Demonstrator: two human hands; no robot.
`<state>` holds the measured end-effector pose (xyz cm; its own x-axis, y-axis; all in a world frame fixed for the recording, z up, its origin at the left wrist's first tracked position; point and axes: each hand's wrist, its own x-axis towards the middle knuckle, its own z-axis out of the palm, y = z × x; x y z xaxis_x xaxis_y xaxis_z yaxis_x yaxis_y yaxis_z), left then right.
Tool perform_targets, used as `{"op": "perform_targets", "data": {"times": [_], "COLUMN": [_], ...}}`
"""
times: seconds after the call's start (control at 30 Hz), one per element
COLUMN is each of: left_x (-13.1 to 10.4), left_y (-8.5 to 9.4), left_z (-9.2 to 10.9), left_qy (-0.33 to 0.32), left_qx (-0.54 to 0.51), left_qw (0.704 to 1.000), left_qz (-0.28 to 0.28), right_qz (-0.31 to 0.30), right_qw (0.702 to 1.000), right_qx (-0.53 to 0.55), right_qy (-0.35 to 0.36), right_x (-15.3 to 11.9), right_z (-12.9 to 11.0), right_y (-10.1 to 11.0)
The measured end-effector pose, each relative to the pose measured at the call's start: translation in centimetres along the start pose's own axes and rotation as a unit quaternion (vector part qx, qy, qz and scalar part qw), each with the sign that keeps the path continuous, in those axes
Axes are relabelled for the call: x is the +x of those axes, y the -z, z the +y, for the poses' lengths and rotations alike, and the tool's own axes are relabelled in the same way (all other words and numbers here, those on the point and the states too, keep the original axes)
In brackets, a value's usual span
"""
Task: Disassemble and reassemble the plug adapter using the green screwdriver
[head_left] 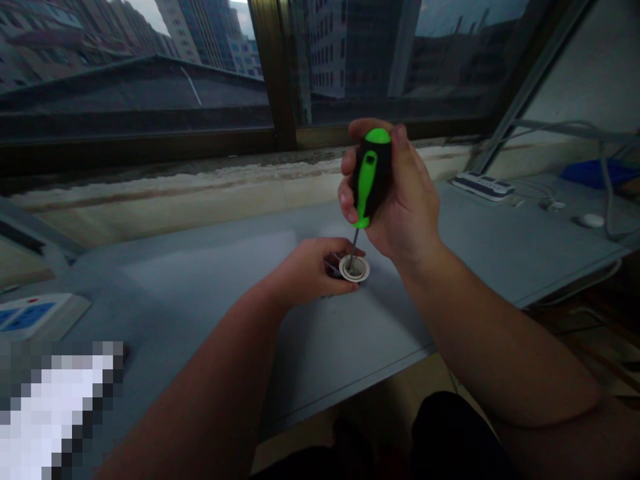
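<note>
My right hand (407, 193) is wrapped round the green and black handle of a screwdriver (367, 177). The metal shaft slants down, and its tip is inside a small round fitting (361, 273) with a white rim. My left hand (315, 270) grips that fitting from the left, thumb on the near side and fingers on the far side, close to the table surface. What the tip touches inside the fitting is too small to tell.
The grey table (330, 340) runs below a window. A white and blue socket box (30, 317) and a pixelated bright object (60, 407) lie at the left. A power strip (483, 186), cables and a blue item (597, 173) are at the right.
</note>
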<state>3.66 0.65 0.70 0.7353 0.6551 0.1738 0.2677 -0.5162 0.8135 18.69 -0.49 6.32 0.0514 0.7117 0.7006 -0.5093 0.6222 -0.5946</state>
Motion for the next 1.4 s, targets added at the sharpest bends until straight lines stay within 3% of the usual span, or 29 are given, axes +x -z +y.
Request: {"op": "perform_targets", "data": {"times": [0.13,0.23,0.53,0.6,0.77,0.93,1.1,1.27,1.4], "left_x": [0.0,-0.1,0.0,0.0,0.0,0.0,0.1,0.0,0.0], "left_y": [0.0,0.0,0.0,0.0,0.0,0.0,0.0,0.0,-0.1], "left_z": [0.1,0.2,0.2,0.3,0.3,0.2,0.1,0.2,0.1], "left_qy": [0.002,0.004,0.0,-0.002,-0.001,-0.001,-0.009,-0.007,-0.003], "left_qx": [0.009,0.018,0.006,0.012,0.021,0.016,0.021,0.034,0.022], "left_qw": [1.0,1.0,1.0,1.0,1.0,1.0,1.0,0.999,1.0], "left_qz": [-0.006,-0.009,0.0,0.0,0.002,0.003,0.0,0.002,0.002], "right_qz": [0.041,0.053,-0.008,-0.005,0.078,0.001,0.045,0.08,0.017], "right_qw": [0.998,0.998,0.998,0.999,0.996,1.0,0.996,0.995,0.997], "right_qx": [0.037,0.004,-0.063,-0.042,-0.017,0.002,0.064,-0.062,-0.076], "right_qy": [0.016,0.021,-0.002,0.015,0.035,0.019,0.032,0.025,0.006], "right_x": [-0.1,-0.1,0.8,0.6,0.0,0.4,0.2,0.0,0.5], "right_z": [-0.4,-0.3,0.8,0.4,-0.1,0.2,-0.1,-0.1,0.4], "right_y": [-0.5,-0.6,1.1,0.8,-0.1,0.3,-0.3,-0.1,0.8]}}
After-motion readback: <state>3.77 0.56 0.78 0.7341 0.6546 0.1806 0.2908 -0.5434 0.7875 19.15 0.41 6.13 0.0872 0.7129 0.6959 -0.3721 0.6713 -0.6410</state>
